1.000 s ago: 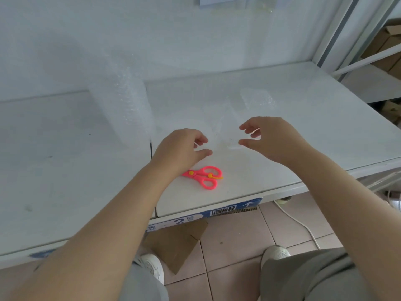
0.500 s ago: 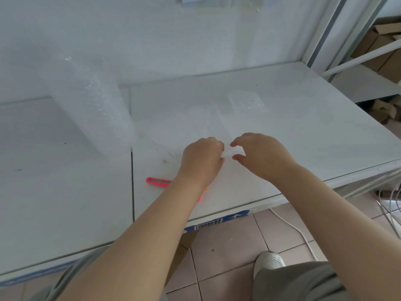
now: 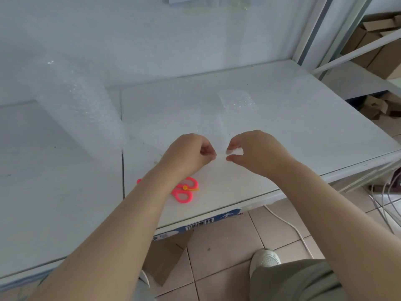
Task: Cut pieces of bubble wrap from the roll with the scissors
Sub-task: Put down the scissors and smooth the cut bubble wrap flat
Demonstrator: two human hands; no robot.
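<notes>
While left hand (image 3: 188, 155), right hand (image 3: 258, 153) pinch wrap (image 3: 233, 151) edge | scissors (image 3: 184, 193) below forearm

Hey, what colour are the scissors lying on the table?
The scissors are bright pink with a yellow centre, shown best in the head view.

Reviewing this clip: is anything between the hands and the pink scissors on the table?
Nothing visible lies on the scissors, which rest on the table near its front edge; only the left forearm crosses over their blades in view. The left hand and right hand are both pinching the bubble wrap.
</notes>
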